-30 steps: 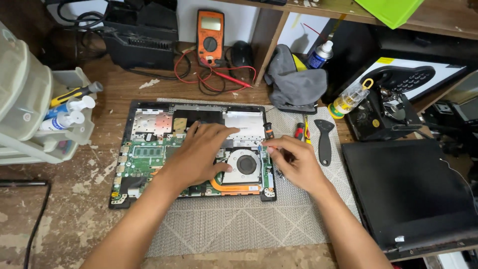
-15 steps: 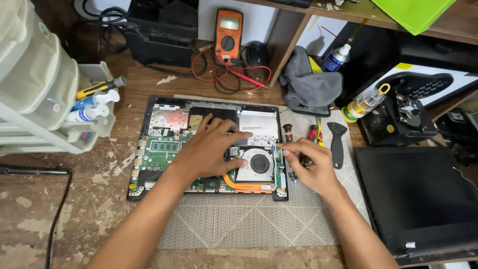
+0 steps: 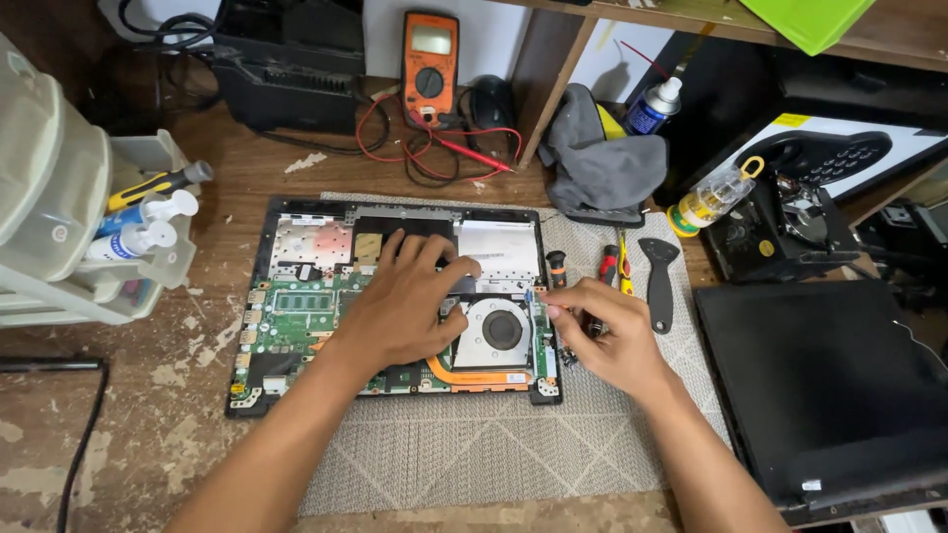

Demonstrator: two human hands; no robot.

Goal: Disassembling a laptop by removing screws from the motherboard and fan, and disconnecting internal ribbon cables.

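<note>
An opened laptop base (image 3: 296, 306) lies on a grey woven mat (image 3: 474, 444), its green board, copper heat pipe and round fan (image 3: 501, 328) exposed. My left hand (image 3: 400, 301) rests flat on the middle of the board, fingers spread just left of the fan. My right hand (image 3: 602, 336) sits at the laptop's right edge with thumb and forefinger pinched together near the fan's right side; whether something tiny sits between them cannot be told.
A black pry tool (image 3: 660, 281), red and yellow screwdrivers (image 3: 614, 266) and small screws lie right of the laptop. A black laptop cover (image 3: 829, 385) is at far right. Behind: orange multimeter (image 3: 430, 67) with leads, grey cloth (image 3: 602, 158), spray can (image 3: 652, 104). Plastic organiser (image 3: 69, 227) at left.
The view has shifted slightly, so the laptop sits further right in frame. My right hand stays pinched at the laptop's right edge; my left hand stays on the board.
</note>
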